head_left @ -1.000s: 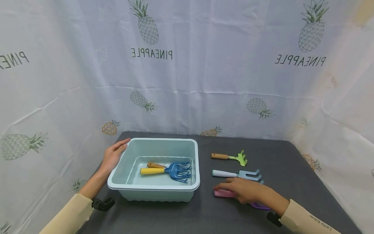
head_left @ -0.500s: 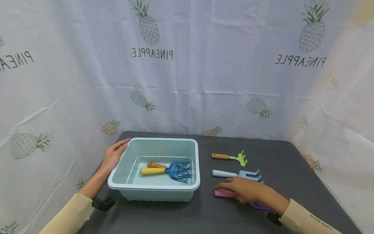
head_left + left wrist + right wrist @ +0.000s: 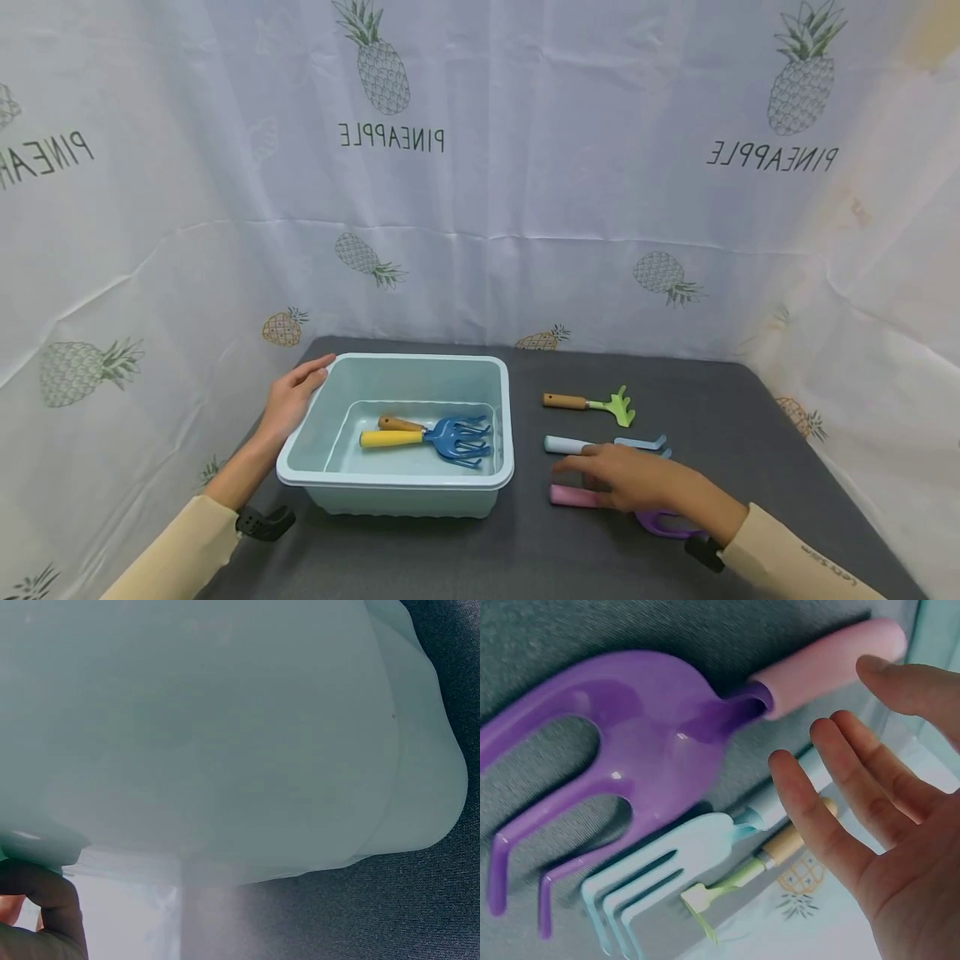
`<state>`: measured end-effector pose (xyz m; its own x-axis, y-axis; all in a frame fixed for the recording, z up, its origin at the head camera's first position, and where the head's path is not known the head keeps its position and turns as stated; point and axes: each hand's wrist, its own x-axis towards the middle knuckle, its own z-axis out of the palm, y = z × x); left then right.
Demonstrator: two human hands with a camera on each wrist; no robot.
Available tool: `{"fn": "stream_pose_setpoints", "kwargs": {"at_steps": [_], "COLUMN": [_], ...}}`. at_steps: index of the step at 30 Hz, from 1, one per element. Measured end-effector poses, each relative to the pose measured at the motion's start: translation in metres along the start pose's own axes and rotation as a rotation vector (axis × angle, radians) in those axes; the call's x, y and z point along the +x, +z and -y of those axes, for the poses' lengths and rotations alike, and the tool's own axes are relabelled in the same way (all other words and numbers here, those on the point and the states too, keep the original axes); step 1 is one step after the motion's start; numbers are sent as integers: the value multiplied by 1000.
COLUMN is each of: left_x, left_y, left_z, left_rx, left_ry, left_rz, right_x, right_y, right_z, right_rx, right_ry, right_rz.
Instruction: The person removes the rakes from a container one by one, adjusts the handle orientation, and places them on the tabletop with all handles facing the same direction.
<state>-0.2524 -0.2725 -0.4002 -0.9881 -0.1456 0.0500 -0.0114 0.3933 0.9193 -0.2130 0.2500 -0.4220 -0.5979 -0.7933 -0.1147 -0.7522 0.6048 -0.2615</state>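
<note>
My left hand (image 3: 288, 404) grips the left rim of a pale green plastic basin (image 3: 401, 500); in the left wrist view its curled fingers (image 3: 52, 900) show under the rim beside the basin wall (image 3: 225, 735). Inside the basin lie blue-headed hand rakes (image 3: 453, 437), one yellow-handled, one wooden-handled. On the right, my right hand (image 3: 641, 479) hovers over a purple hand fork (image 3: 652, 720) with a pink handle. Its fingers are spread and nearly straight, the thumb (image 3: 900, 682) overlapping the handle in the right wrist view. Just behind lies a light blue hand fork (image 3: 566, 445), partly covered by the hand.
A green hand rake (image 3: 618, 407) with a wooden handle lies farther back on the dark grey table (image 3: 540, 558). Behind the table and at its sides hangs a white curtain (image 3: 525, 183) printed with pineapples.
My right hand has shifted slightly away from me, off the pink handle and over the light blue fork, showing more of the purple head. My left hand and the basin stay put.
</note>
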Motion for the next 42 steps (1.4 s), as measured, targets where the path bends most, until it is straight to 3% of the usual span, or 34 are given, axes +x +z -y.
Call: {"fn": "stream_pose_setpoints", "kwargs": {"at_steps": [5,25,30,42], "left_x": [0,1,2,-2], "left_y": [-1,-1,-1,-1], "left_z": [-1,2,2,-2], "left_rx": [-4,-2,1,-28], "left_ry": [1,7,8,2], "left_rz": [9,-7,-4,3], "right_x": [-1,26,38,79], "right_y": [-13,-68,-85,-117], "right_z": [3,20,31,69], "right_rx": [25,-50,-94,-115], "right_ry": [30,-24,-51,-70], "right_rz": [-22,-110,-144,-112]}}
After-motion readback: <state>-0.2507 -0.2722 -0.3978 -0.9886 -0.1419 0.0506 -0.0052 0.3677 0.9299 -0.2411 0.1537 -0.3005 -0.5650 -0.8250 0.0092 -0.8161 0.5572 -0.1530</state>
